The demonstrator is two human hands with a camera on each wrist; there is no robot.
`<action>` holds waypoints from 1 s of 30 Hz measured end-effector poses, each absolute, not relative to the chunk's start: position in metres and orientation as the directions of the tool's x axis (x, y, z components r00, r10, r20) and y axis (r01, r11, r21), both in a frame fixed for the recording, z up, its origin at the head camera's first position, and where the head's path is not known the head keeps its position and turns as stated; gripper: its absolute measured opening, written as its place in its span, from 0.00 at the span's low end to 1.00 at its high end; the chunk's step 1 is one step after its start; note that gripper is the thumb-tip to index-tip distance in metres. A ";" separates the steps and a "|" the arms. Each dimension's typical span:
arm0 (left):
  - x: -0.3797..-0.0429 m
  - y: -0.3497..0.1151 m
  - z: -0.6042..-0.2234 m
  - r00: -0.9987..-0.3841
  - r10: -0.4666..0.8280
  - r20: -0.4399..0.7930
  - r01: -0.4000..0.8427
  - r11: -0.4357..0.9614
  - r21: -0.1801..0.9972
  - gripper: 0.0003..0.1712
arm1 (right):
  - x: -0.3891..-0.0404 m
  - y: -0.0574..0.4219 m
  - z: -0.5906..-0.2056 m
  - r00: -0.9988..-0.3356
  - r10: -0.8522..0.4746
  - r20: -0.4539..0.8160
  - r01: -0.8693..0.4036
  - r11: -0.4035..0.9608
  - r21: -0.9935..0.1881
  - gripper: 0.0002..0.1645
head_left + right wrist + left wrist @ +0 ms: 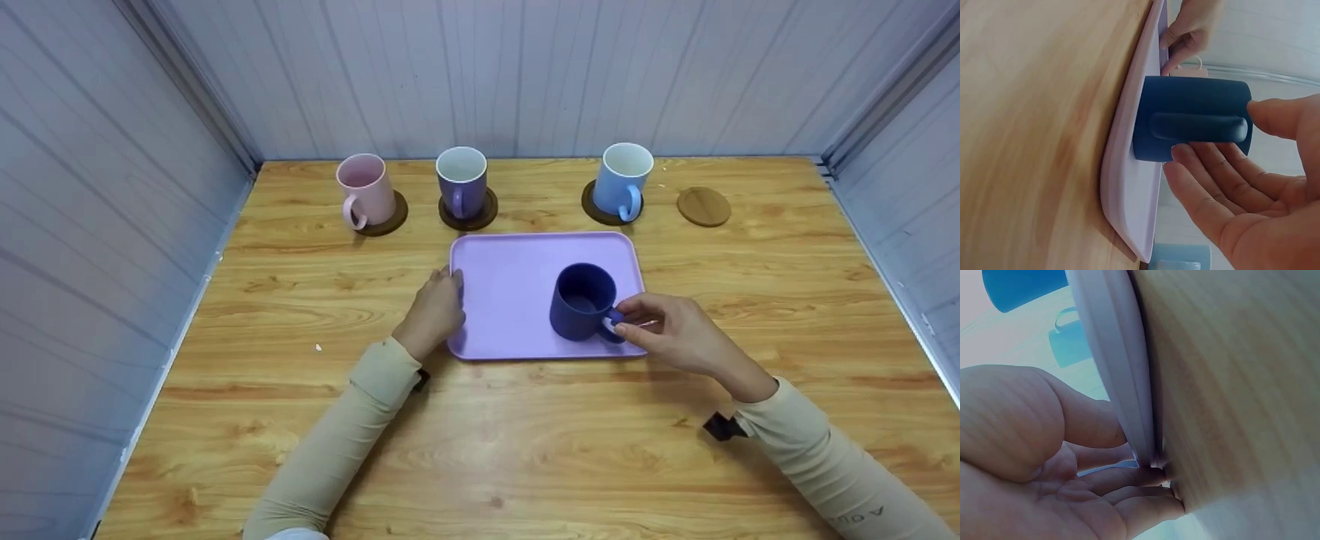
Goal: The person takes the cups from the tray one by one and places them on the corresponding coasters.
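A lilac tray [510, 300] lies on the wooden table, with a dark blue mug [574, 315] standing upright on its right half. My left hand [437, 307] grips the tray's left edge, thumb on the rim and fingers low beside the table in the left wrist view. At the mug's handle [1199, 127] is my right hand [679, 334], its thumb and fingers on either side with space between them. In the right wrist view, the thumb is near the mug's rim and the fairly straight fingers are beside the handle.
Along the back stand a pink mug [367, 191], a purple mug [463, 180] and a light blue mug [622, 180], each on a dark round coaster. A lighter wooden coaster [703, 206] lies at the back right. Panelled walls [487, 75] enclose the table at the back and sides.
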State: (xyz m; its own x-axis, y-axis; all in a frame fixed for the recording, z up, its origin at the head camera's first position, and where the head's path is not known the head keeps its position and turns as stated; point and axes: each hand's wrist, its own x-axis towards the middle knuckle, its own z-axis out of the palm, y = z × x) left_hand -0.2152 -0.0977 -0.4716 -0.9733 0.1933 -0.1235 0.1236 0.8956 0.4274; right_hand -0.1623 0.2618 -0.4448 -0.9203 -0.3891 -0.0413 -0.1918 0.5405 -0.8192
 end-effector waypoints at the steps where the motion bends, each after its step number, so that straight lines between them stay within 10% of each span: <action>1: -0.215 -0.098 -0.472 -0.973 0.193 -0.123 0.123 0.895 0.428 0.37 | -0.162 0.261 -0.446 -0.921 -0.388 -0.035 -0.195 0.536 -0.821 0.17; 30: -0.217 -0.099 -0.475 -0.973 0.204 -0.103 0.140 0.888 0.438 0.36 | -0.159 0.254 -0.455 -0.925 -0.380 -0.007 -0.203 0.511 -0.835 0.06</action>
State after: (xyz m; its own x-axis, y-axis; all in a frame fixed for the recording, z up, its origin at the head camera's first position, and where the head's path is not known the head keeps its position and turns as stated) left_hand -0.2175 -0.0990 -0.4750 -0.9734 0.2044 -0.1034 0.1399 0.8880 0.4380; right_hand -0.1589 0.2544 -0.4546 -0.9251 -0.3798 -0.0070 -0.2033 0.5106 -0.8354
